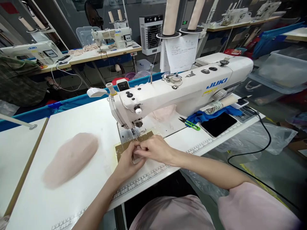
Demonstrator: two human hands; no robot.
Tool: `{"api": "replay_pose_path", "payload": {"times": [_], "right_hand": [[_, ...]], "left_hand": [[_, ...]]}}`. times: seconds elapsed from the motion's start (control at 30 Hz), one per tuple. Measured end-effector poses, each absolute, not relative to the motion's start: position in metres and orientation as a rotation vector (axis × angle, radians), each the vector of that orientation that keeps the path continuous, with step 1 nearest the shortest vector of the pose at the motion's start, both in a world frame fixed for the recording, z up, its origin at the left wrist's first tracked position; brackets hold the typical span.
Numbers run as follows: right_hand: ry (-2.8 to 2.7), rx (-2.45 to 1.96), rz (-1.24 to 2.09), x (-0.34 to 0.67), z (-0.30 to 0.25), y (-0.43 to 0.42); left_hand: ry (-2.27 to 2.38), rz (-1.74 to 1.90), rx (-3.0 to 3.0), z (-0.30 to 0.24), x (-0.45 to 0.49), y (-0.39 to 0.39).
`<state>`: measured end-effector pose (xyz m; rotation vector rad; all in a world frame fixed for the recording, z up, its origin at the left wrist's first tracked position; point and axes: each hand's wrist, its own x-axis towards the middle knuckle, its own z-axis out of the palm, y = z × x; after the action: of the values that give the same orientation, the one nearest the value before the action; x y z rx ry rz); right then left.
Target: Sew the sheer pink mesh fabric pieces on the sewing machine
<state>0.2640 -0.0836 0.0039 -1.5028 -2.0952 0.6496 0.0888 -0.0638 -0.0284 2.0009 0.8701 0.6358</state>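
My left hand (pixel 127 163) and my right hand (pixel 154 148) meet just in front of the presser foot (pixel 134 131) of a white sewing machine (pixel 172 86). Fingers and thumbs on both sides are drawn together in a pinch. A dark sliver shows between them, too small to name. Beneath the hands lies a brown plate (pixel 120 151) with yellow tape edges, and loose thread bits are scattered by the needle. To the left, a pale pink cloth piece (pixel 72 159) rests flat on the white table (pixel 96 198).
Green thread snips (pixel 192 124), a blue cloth (pixel 199 117) and a black phone (pixel 219 124) sit right of the machine. More pink fabric (pixel 164 112) lies under its arm. A printed ruler (pixel 148 176) follows the front edge. Thread cones (pixel 170 19) stand behind.
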Motion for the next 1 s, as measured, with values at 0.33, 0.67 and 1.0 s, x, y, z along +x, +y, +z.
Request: {"api": "replay_pose_path", "payload": {"times": [0.33,0.67,1.0], "right_hand": [[-1.398,-1.037,1.853,0.285,-0.01,-0.072],[-1.663,-1.168,1.677,0.294,-0.016,-0.05],[-1.831,-1.193,1.33,0.283,-0.008,-0.039]], "left_hand": [[0.786,0.512,1.175,-0.016,0.075,-0.047],[0.939,0.688,1.524,-0.023,0.082,-0.05],[1.312,0.718,1.924,-0.029,0.078,-0.046]]}}
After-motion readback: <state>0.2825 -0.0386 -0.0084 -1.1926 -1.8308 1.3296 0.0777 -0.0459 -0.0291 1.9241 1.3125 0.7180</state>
